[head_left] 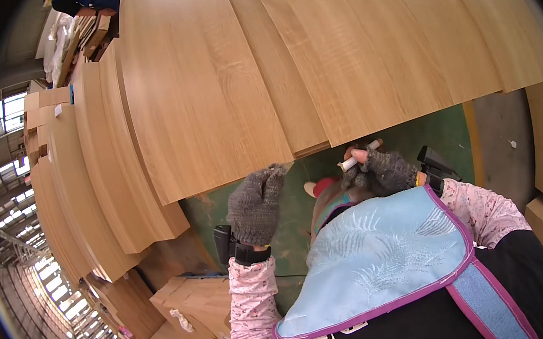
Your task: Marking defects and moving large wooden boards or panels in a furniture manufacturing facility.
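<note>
My left hand (257,205), in a grey knitted glove, is closed at the near edge of a wood-grain board (204,90). Its fingertips meet the board's corner, and what they hold, if anything, is hidden. To the right, my right hand (381,170), in a matching glove with bare fingertips, grips a short thin white and brown stick (350,162). That stick lies slantwise in the fingers, just off the edge of a second wood-grain board (384,45). Between the two boards shows a strip of a lower board (282,82).
Stacked wood-grain boards (101,154) stand at the left. A cardboard-coloured stack (193,310) is at the lower left. Green floor (281,261) shows below the boards, with a yellow line (474,141) at the right. Another person's arm (91,0) appears at the top left.
</note>
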`<action>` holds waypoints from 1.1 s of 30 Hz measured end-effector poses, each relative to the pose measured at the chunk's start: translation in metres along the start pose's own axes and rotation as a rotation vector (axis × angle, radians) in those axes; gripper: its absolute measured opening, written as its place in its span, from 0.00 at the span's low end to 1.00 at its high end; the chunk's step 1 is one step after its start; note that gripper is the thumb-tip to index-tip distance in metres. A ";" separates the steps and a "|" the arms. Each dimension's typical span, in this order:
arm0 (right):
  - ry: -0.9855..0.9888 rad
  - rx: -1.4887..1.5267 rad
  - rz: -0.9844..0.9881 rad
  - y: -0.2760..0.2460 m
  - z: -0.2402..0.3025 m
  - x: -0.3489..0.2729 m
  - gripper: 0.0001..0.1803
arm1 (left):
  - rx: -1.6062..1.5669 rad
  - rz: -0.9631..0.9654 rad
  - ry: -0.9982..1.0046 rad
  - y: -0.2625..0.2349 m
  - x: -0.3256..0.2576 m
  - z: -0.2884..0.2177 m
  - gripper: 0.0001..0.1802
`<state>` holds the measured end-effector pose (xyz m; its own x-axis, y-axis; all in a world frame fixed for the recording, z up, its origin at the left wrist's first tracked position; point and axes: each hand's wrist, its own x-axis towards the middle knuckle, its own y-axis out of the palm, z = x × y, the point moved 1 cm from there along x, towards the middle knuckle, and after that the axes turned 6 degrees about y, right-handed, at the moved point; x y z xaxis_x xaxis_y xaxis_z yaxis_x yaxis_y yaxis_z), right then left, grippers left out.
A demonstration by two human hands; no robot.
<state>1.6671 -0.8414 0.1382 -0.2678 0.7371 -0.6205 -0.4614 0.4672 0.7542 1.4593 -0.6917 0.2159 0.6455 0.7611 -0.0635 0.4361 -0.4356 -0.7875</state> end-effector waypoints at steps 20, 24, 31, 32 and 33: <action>-0.052 0.017 -0.011 0.002 0.003 0.001 0.15 | 0.186 0.029 -0.228 0.005 0.028 -0.018 0.18; -0.090 0.082 -0.016 -0.002 -0.001 0.004 0.15 | -0.115 -0.002 -0.397 0.002 0.020 0.002 0.17; -0.047 0.059 -0.012 0.002 0.006 0.000 0.14 | -0.085 0.042 -0.347 -0.002 0.017 -0.007 0.17; -0.029 0.039 -0.009 0.003 0.007 0.000 0.14 | -0.033 0.080 -0.349 -0.001 0.016 -0.006 0.17; -0.012 0.019 -0.005 0.003 0.008 0.000 0.14 | 0.019 0.118 -0.350 0.000 0.016 -0.005 0.17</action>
<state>1.6723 -0.8366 0.1424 -0.2555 0.7404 -0.6217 -0.4467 0.4799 0.7551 1.4726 -0.6822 0.2179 0.4361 0.8257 -0.3578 0.3572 -0.5237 -0.7734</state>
